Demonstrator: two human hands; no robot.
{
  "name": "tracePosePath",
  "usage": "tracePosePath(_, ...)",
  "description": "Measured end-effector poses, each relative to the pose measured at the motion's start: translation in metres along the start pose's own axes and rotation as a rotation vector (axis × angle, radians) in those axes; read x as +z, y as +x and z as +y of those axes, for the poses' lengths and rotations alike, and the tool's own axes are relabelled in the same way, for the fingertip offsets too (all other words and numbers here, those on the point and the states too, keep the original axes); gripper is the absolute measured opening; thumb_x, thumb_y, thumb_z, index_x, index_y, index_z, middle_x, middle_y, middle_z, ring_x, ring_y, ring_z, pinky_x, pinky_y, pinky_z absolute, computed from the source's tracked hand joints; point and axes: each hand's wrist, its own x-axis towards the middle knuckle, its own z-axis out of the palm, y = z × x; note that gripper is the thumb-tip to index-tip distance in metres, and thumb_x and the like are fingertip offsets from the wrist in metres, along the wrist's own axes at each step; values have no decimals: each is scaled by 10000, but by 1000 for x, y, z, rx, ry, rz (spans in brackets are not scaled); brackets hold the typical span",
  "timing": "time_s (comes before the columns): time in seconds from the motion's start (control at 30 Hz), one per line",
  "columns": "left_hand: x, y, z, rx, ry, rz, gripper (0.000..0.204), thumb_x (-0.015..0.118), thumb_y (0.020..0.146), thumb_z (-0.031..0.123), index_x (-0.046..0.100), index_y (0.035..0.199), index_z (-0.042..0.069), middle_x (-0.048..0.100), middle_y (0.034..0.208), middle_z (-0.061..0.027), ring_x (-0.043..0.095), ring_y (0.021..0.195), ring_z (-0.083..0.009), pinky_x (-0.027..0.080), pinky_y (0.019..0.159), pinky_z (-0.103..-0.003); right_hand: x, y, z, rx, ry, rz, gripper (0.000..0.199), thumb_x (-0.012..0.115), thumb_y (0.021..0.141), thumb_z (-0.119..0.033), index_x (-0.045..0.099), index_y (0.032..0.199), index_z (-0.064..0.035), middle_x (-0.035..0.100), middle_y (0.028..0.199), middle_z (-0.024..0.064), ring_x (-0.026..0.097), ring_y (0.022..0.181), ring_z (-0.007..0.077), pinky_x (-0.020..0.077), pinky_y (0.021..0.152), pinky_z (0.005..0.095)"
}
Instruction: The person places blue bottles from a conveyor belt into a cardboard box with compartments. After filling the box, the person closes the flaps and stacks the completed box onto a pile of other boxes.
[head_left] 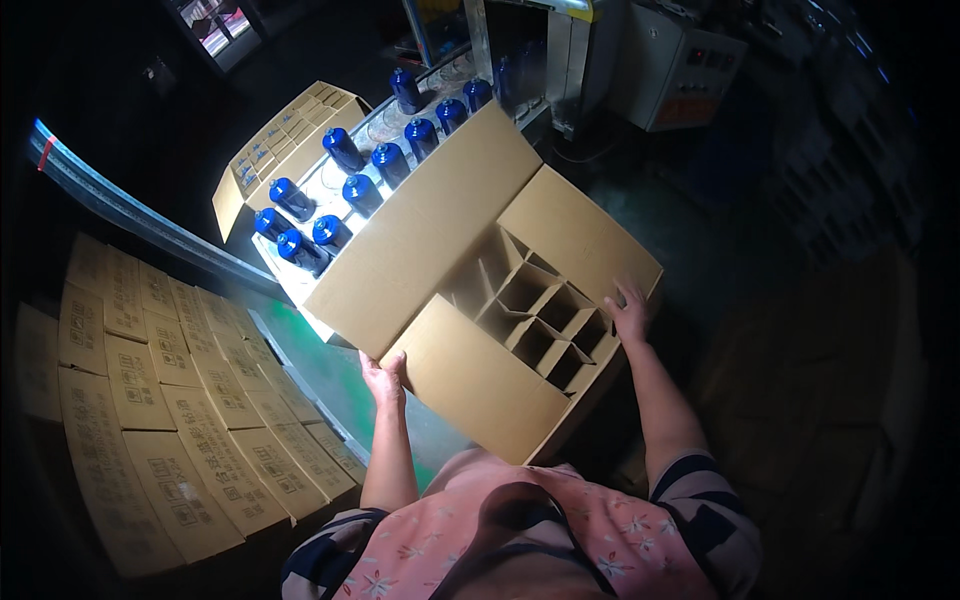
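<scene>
An opened cardboard box (480, 365) sits tilted in front of me with its flaps folded outward. Inside it, a cardboard divider (545, 315) forms several cells, and the cells that show hold no bottles. My left hand (383, 380) grips the box at its left corner, thumb up beside the flap. At the right side, my right hand (629, 312) rests against the right flap (585, 225) with its fingers apart. Beyond the raised far flap (430, 205), several blue bottles (343, 148) stand on a pale work surface (310, 195).
Another open carton (285, 130) with a divider stands behind the bottles. Stacked printed cartons (190, 420) fill the left side, beside a curved metal rail (140, 205). A grey control cabinet (685, 75) stands at the far right, near a metal machine frame (570, 70).
</scene>
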Motion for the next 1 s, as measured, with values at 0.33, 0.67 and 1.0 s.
tracePosePath(0.33, -38, 78, 62, 344, 1249, -749, 388, 599, 756, 19, 729, 1076, 197, 642, 1246, -41, 560, 1156, -266, 422, 1031, -379, 39, -20, 29, 145, 892, 548, 230, 492, 952, -15, 626, 1135, 22, 644, 1166, 95, 612, 1079, 201, 441, 971, 319)
tracePosePath(0.67, 51, 179, 34, -406, 875, -728, 694, 779, 735, 112, 437, 1313, -60, 583, 1192, -154, 562, 1097, -246, 449, 948, -350, 140, -230, 20, 1091, 1095, -355, 253, 541, 956, -367, 615, 1024, -134, 573, 922, -8, 496, 770, 67, 453, 679, 242)
tracePosePath(1.0, 80, 180, 3, -295, 941, -734, 638, 770, 743, 100, 461, 1281, -51, 591, 1157, -146, 572, 1056, -239, 452, 935, -345, 49, -244, -69, 892, 1168, -154, 716, 662, 831, -522, 501, 1304, -9, 581, 1188, 129, 535, 1065, 183, 414, 936, 321)
